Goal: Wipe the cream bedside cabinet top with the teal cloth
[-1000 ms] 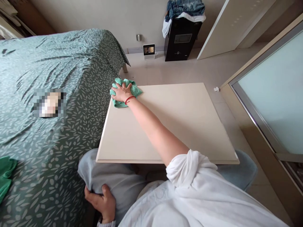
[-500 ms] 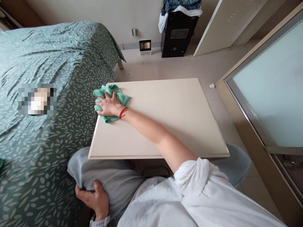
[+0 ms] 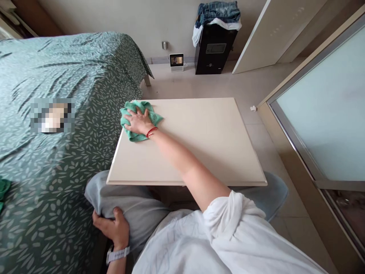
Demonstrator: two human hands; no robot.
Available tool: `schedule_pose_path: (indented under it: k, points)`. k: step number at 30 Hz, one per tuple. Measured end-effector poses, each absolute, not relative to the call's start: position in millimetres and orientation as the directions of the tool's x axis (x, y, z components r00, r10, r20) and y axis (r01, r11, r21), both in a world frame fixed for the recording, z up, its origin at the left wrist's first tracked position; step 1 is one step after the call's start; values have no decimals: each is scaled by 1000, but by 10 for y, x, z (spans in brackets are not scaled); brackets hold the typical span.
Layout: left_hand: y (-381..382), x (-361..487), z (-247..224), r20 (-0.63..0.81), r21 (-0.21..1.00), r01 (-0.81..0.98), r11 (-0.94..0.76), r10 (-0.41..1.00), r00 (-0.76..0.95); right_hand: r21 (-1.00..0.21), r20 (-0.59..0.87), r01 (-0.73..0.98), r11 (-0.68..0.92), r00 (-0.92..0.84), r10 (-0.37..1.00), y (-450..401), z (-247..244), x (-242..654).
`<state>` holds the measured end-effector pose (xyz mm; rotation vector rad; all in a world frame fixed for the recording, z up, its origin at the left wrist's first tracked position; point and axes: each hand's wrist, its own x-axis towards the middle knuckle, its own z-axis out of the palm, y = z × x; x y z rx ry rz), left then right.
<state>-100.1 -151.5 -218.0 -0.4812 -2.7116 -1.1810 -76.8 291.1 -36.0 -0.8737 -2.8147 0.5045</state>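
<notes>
Read the bench (image 3: 199,125) as a dial, with twelve at the far edge. At ten o'clock, pressing palm down with the right hand (image 3: 138,122): grip spread wide, not curled round anything, lying on top of a light green cloth (image 3: 155,118). Bunched in folds under the fingers there, with a pointed tail towards three o'clock and a lip just past the bench's left edge. Circled at the wrist by a red bracelet (image 3: 151,132).

At seven o'clock, resting the left hand (image 3: 114,226) against the left leg, touching the pale trousers (image 3: 125,198), with thumb apart and no loose object in hold; impossible to tell the curl of the hidden fingertips. Wearing a watch (image 3: 118,254) on that wrist.

Could go wrong, as a judgement, at the overhanging lip: might slip or snag towards the bed (image 3: 85,76) at nine o'clock if pushed farther outward. Might also ruck up or skid under a flat palm, for want of any clasp on the folds. Might even tilt the bench, from heavy pressure near one corner, with supports hidden.

Farther out, find a small screen (image 3: 176,61) towards twelve and a black cabinet (image 3: 216,57) near one.
</notes>
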Motion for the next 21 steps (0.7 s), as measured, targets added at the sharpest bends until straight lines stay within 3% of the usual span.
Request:
schedule_pose_path:
  k: [11, 16, 21]
  points:
    - [-1504, -1019, -2295, 300, 690, 406, 599, 274, -914, -284, -16, 867, 409, -431, 902, 3988, -389, 1307]
    - [-1504, -1051, -2357, 297, 686, 406, 604, 276, -914, -216, 12, 950, 226, -229, 973, 4157, -509, 2252]
    - [-1508, -1077, -2384, 297, 670, 416, 615, 292, -909, -154, 30, 984, 93, -90, 996, 3931, -600, 2653]
